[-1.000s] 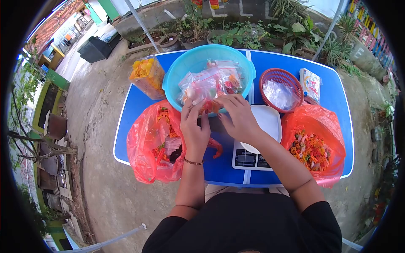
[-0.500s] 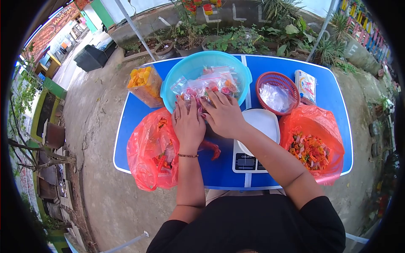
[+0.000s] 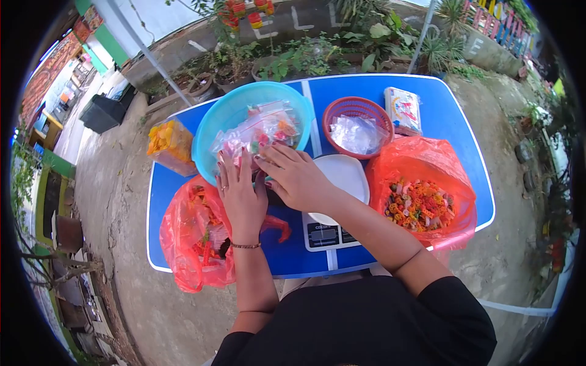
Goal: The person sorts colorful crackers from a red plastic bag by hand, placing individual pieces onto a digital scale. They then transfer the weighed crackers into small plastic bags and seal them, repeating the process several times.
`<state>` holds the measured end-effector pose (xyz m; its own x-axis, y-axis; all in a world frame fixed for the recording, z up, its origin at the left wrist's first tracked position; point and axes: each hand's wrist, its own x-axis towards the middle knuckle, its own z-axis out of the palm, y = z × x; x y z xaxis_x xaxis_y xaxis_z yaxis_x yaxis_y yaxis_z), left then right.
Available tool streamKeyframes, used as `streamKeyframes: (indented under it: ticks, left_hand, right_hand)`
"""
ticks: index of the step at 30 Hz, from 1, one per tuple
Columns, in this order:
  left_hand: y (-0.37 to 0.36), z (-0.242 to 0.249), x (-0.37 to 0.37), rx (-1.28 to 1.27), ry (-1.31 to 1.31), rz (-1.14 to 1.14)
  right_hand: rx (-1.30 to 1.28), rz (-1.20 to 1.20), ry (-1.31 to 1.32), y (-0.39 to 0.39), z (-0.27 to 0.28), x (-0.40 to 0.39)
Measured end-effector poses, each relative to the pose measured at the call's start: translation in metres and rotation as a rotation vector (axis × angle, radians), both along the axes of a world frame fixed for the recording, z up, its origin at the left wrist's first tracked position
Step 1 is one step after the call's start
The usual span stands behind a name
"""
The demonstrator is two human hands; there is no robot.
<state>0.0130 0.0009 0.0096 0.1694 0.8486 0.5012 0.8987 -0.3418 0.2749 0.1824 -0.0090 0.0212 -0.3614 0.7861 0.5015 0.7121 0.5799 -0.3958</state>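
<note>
A light-blue basin [image 3: 206, 120] holds several clear zip bags [image 3: 259, 125] with pink, red and orange contents. Over its near side, my left hand [image 3: 243, 196] has its fingers stretched forward and apart, fingertips against the nearest bags. Close beside it, my right hand [image 3: 295, 177] reaches in from the right with fingers extended and slightly bent, tips also at the bags. Neither hand is visibly closed around anything, though the undersides of the fingers are hidden. Just right of my right hand is a kitchen scale [image 3: 323, 236] with a white plate [image 3: 348, 174] on it.
Red plastic bags of colourful crunchy-looking pieces lie at left [image 3: 177, 244] and right [image 3: 458, 177] on the blue table [image 3: 305, 262]. A red basket [image 3: 329, 113] contains clear bags. Behind stand a white packet [image 3: 403, 110] and a container of yellow pieces [image 3: 170, 143].
The view has shifted, so the table and its things sit further left. My hands stay at the basin's near side; my right fingers look more bent and closer together than before.
</note>
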Motion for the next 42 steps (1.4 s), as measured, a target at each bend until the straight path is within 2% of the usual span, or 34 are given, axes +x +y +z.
streamKeyframes:
  ticks: [4,7,14,16,28,34,37,42]
  left_hand:
    - [-0.019,0.013,0.04,0.073,-0.001,-0.251]
    - [-0.031,0.026,0.076,0.056,-0.005,-0.484]
    - [-0.059,0.037,0.163,-0.052,0.025,-0.938]
    - [-0.065,0.037,0.185,-0.058,0.017,-1.035]
    - [-0.077,0.018,0.295,-0.131,0.003,-1.434]
    - [-0.059,0.008,0.341,-0.457,0.026,-1.421]
    - [-0.051,0.011,0.356,-0.391,0.037,-1.521]
    - [-0.056,0.017,0.373,-0.577,0.07,-1.618]
  right_hand:
    - [-0.108,0.018,0.134,-0.04,0.013,0.045]
    - [-0.085,-0.01,0.237,-0.067,0.019,0.088]
    - [-0.43,-0.279,0.261,-0.15,0.037,0.176]
    - [-0.372,-0.34,0.297,-0.169,0.028,0.195]
    - [-0.273,-0.82,0.393,-0.246,0.005,0.25]
    - [-0.311,-0.97,0.364,-0.258,-0.004,0.263]
    - [-0.347,-1.034,0.325,-0.262,-0.008,0.265]
    - [-0.433,-1.06,0.303,-0.269,-0.02,0.262]
